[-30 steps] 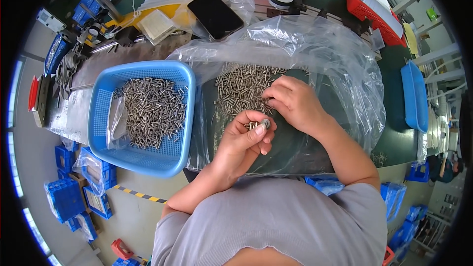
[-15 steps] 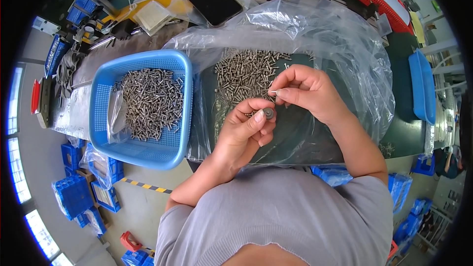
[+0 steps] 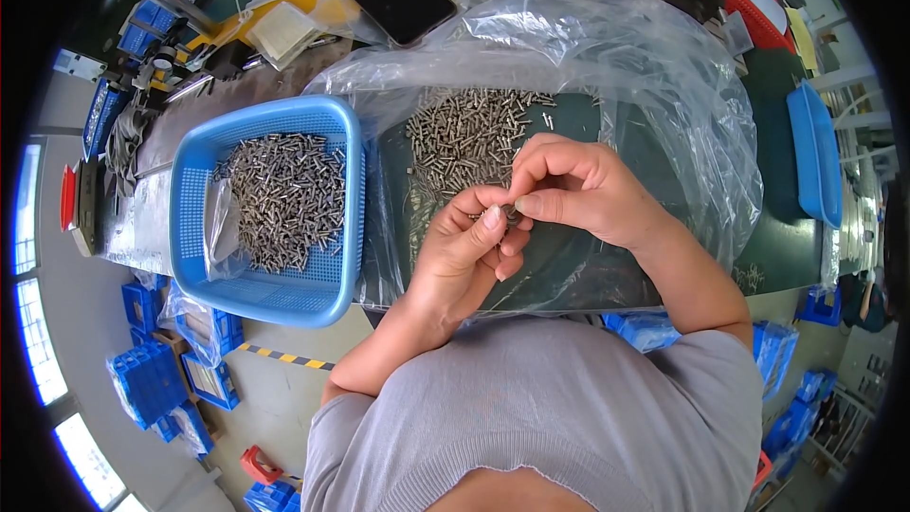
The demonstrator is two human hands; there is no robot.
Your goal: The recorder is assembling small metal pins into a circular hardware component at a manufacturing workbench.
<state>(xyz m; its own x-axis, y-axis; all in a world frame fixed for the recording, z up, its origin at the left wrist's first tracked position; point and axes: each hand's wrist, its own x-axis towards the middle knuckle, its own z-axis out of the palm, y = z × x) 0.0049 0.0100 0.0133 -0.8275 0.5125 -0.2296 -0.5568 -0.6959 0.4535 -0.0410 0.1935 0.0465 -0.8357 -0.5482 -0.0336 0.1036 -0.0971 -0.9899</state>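
While the left hand (image 3: 460, 248) grips a small round part (image 3: 513, 216), the head view shows the right hand (image 3: 597, 192), apart from it half a second earlier, now meeting it, its pinch closed, contents hidden; presumably work at the part is under way. Metal pins (image 3: 462, 137) lie on the surface (image 3: 775, 192) just beyond the hands; more fill a blue basket (image 3: 270, 301) leftward.

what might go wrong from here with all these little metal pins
The small metal part pinched in the left hand might slip and drop near the pile of pins. A tug on the loose clear plastic around that pile could scatter them. The blue basket beside it holds similar-looking pins, so the two lots might get mixed.
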